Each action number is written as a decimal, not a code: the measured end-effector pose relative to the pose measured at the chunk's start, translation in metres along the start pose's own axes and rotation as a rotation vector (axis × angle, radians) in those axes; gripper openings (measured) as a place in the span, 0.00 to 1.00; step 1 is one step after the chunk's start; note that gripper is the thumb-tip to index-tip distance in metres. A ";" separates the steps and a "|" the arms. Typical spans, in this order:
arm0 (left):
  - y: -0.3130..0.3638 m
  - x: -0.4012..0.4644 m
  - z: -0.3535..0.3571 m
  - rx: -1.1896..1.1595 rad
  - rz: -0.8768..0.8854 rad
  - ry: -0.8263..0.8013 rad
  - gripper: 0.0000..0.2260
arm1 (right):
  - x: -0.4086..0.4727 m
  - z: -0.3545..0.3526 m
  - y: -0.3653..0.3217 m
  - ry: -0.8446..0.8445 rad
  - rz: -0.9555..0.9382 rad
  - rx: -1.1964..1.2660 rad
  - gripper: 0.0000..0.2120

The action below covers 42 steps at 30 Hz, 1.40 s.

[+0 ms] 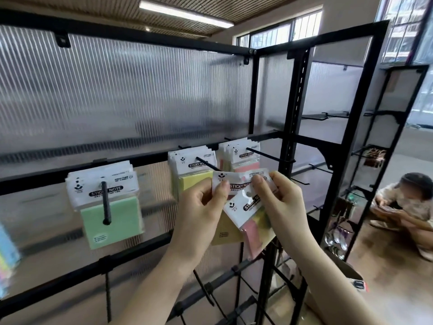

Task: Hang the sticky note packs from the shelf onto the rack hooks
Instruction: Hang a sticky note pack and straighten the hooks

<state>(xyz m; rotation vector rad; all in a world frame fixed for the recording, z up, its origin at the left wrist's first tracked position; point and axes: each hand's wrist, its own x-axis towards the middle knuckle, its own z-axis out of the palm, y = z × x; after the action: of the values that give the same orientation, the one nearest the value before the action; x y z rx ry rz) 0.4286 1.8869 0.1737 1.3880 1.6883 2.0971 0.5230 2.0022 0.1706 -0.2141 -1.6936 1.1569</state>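
Now both hands pinch packs — left hand (199,205) one header, right hand (278,198) another (243,207); overlapping, hole could miss the hook (207,164) — pack drops.

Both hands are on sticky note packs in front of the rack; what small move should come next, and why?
Probably lift the upper pack so its hole meets the middle hook. Left hand and right hand pinch its header just below that hook's tip; a second pack hangs beneath.
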 end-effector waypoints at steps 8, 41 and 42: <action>-0.001 -0.007 0.012 0.038 0.096 0.205 0.15 | 0.017 -0.002 0.012 -0.168 -0.015 0.108 0.20; -0.043 -0.017 0.001 0.640 -0.141 0.719 0.07 | 0.024 0.041 0.068 -0.211 0.149 0.031 0.13; -0.041 -0.024 0.004 0.584 -0.180 0.700 0.10 | 0.018 0.041 0.065 -0.216 0.146 0.060 0.13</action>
<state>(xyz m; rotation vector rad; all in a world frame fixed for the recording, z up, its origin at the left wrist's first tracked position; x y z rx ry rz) 0.4273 1.8905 0.1260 0.5203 2.7301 2.2200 0.4574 2.0230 0.1313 -0.1830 -1.8532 1.3780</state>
